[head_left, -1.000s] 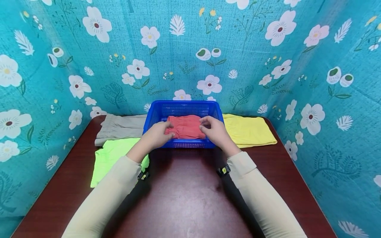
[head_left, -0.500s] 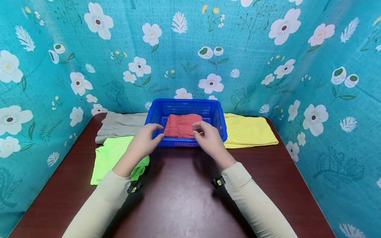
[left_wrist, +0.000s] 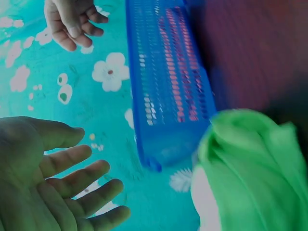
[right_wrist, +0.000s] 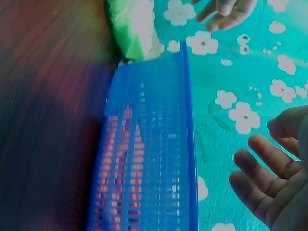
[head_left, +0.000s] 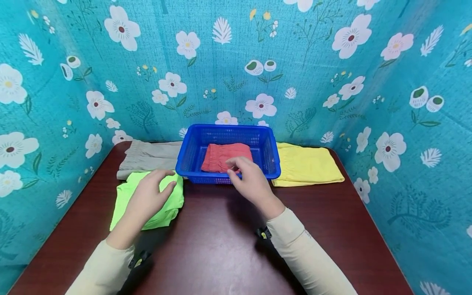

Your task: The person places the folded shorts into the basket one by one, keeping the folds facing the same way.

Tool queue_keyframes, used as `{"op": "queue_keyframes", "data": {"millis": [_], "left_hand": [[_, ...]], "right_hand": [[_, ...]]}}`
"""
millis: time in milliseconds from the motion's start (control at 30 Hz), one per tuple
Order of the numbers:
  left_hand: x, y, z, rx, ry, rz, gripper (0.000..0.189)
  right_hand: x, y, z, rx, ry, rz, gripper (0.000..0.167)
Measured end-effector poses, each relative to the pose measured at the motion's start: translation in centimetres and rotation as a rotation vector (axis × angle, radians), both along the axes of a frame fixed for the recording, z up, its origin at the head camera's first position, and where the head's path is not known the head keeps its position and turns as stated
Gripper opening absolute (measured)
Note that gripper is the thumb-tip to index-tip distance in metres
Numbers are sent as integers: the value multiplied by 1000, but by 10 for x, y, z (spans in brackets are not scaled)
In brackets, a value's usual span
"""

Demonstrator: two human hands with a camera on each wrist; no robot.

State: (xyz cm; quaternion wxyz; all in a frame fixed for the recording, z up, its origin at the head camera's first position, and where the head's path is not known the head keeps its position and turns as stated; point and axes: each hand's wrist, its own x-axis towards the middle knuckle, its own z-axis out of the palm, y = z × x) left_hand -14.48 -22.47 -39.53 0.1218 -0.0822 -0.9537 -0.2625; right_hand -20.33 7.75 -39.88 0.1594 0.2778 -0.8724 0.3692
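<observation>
Green cloth lies near-left of the blue basket, long axis unclear. Left hand is nearer, right hand well right. Both empty, fingers loosely parted.

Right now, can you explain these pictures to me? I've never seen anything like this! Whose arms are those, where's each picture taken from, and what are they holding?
There's no robot here: these are a person's own bare left hand and right hand. The widest picture is taken from the person's head, looking down. The others are taken from the two wrists, so each sees one hand up close.

On the dark red table sits a blue basket with a folded red cloth inside. Grey cloth and bright green cloth lie on its left, and yellow cloth on its right.

Both hands are open and hold nothing.
</observation>
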Motion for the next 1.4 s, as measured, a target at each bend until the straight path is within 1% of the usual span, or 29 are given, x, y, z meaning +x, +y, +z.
{"op": "queue_keyframes", "data": {"millis": [33, 133, 233, 333, 467, 633, 733, 833, 900, 1000, 1067, 1133, 1233, 1300, 1400], "left_hand": [[3, -5, -2, -2, 11, 0, 35], [12, -21, -9, 5, 69, -26, 32], [19, -35, -15, 14, 112, -52, 30], [24, -47, -21, -6, 105, -49, 31], [26, -64, -29, -31, 58, -30, 33], [19, -88, -41, -30, -21, -24, 34], [13, -101, -46, -52, -56, -23, 35], [9, -111, -49, -86, -87, -20, 37], [6, -117, -50, -104, -122, -21, 39], [1, -122, -51, -147, -189, -25, 46], [-1, -124, -52, -192, -225, -46, 51], [-4, -125, -55, -247, -238, -79, 53], [-8, -126, -60, -323, -237, -130, 51], [-10, -126, -62, -352, -237, -145, 48], [-14, -126, -65, -369, -255, -154, 45]], "right_hand": [[2, -3, 0, -1, 2, 11, 21], [9, -13, -1, 10, 14, 42, 21], [16, -23, -4, 52, 17, 67, 22], [22, -32, -7, 96, 16, 101, 22], [28, -46, -11, 142, 20, 143, 23], [33, -64, -14, 223, 18, 176, 25], [36, -75, -18, 266, 32, 196, 26], [37, -84, -23, 297, 58, 214, 26], [38, -90, -26, 314, 69, 221, 26], [37, -99, -30, 340, 57, 228, 26], [36, -105, -32, 361, 38, 230, 26], [35, -109, -34, 380, 15, 234, 27], [34, -115, -36, 400, -9, 242, 27], [33, -118, -38, 406, -16, 246, 27], [31, -122, -42, 411, -25, 247, 27]]}}
